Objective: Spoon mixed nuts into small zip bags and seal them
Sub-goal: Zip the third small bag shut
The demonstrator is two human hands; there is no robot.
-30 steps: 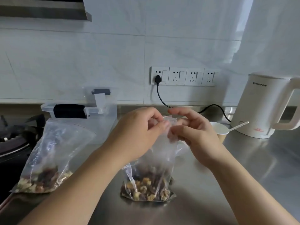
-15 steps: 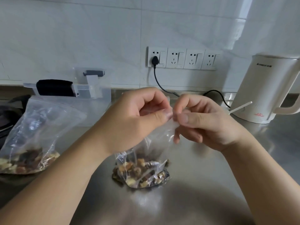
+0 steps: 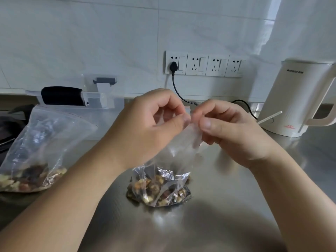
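A small clear zip bag [image 3: 169, 180] with mixed nuts in its bottom stands on the steel counter [image 3: 227, 206] in the middle. My left hand [image 3: 145, 128] and my right hand [image 3: 229, 128] both pinch its top strip, thumbs almost touching above the nuts. A larger clear bag of mixed nuts [image 3: 34, 157] leans at the left. Only the white handle of a spoon [image 3: 271, 116] shows past my right hand; its bowl is hidden.
A white electric kettle [image 3: 298, 99] stands at the right by the wall, its black cord plugged into the socket strip [image 3: 203, 64]. A clear plastic box [image 3: 107, 99] with a dark item sits behind the larger bag. A stove edge shows at far left.
The view has tilted down and come closer. Both hands stay pinched on the bag's top, and the bag's lower part has crumpled and sagged onto the counter.
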